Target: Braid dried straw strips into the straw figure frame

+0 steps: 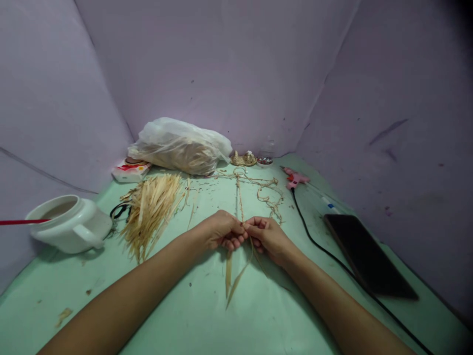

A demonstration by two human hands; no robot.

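A thin straw-coloured braid [241, 199] runs from the far part of the table straight toward me. At its near end my left hand [228, 230] and my right hand [265, 235] meet, fingertips pinched on it from both sides. Loose flat strands [236, 282] hang out below the fingers toward me. Beyond, the braid joins a small knotted spot near a ring-like loop [240, 170]. A long curled length of braided cord [271, 197] lies to the right of the hands. The exact crossing of strands is hidden by my fingers.
Left lie a bundle of dry strips [151, 209], black-handled scissors [120, 211] and a white pot [76, 224]. A plastic bag [181, 148] rests against the back wall. To the right are a pink glue gun [295, 177], its black cord [321, 250] and a dark tablet [369, 256].
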